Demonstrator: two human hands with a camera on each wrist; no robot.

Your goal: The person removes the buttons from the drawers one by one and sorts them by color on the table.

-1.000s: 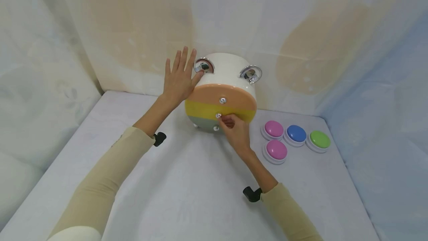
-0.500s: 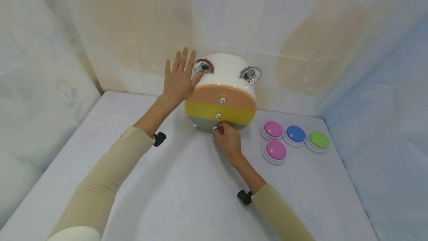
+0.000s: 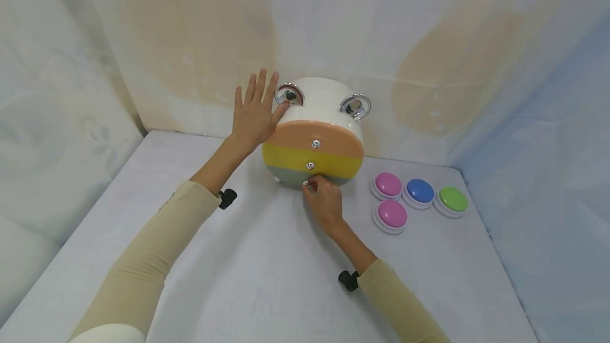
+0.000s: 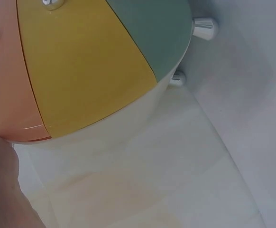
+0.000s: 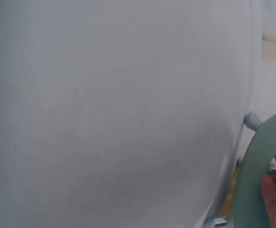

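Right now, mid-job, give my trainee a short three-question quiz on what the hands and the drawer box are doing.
1. True or false: the left hand lies flat with straight fingers against the side of the round drawer box.
2. Which knob does the right hand pinch? A) orange drawer's knob B) yellow drawer's knob C) grey-green drawer's knob
3. How many push buttons lie on the table to the right of the box, and in which colours?

Key: 1 true. 2 C. 3 four: two pink, one blue, one green.
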